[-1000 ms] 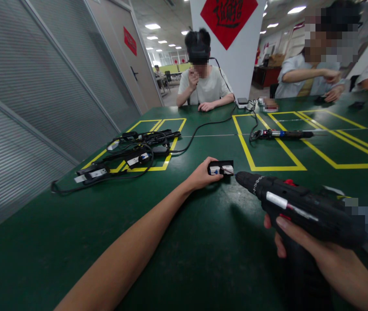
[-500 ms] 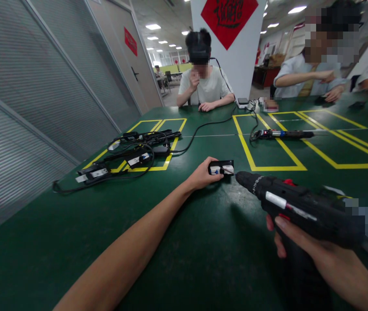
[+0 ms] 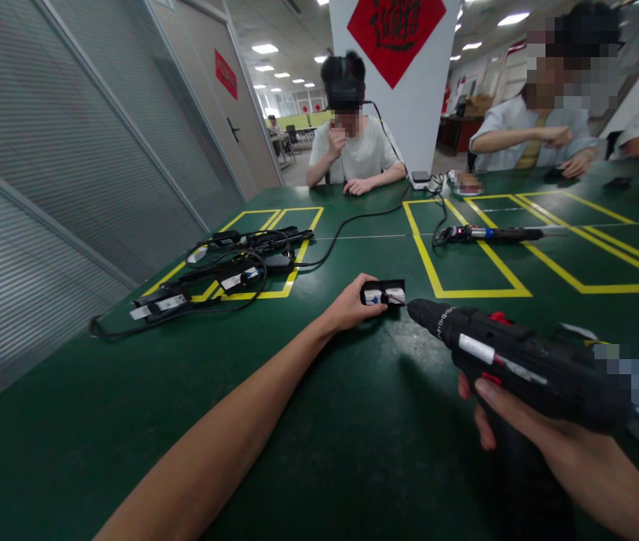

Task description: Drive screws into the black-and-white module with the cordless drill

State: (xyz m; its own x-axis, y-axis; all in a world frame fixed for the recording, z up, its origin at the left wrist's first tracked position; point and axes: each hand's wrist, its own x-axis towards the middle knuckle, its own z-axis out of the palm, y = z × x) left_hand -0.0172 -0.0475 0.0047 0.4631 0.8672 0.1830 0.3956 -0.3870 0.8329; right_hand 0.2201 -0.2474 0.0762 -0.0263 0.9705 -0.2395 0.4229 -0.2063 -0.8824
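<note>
My left hand point(image 3: 354, 303) reaches out over the table and is closed on a small black box point(image 3: 399, 287) with a white label facing me. Wrapped round the grip of a black power drill point(image 3: 522, 361) is my right hand point(image 3: 544, 424), its fingers near the red trigger. The drill points left, and its chuck lies close beside the right end of the box. A thin bit reaches from the chuck to the box's labelled face; whether it touches is too small to tell.
Several black power adapters with cables point(image 3: 240, 263) lie in a heap at left on the green table point(image 3: 296, 451). A soldering-iron-like tool point(image 3: 493, 234) lies across yellow tape at the right. One person point(image 3: 358, 143) sits opposite; another person point(image 3: 527, 143) sits at right.
Almost nothing differs. The whole view has shifted very slightly; both hands, the box and the drill keep the same arrangement.
</note>
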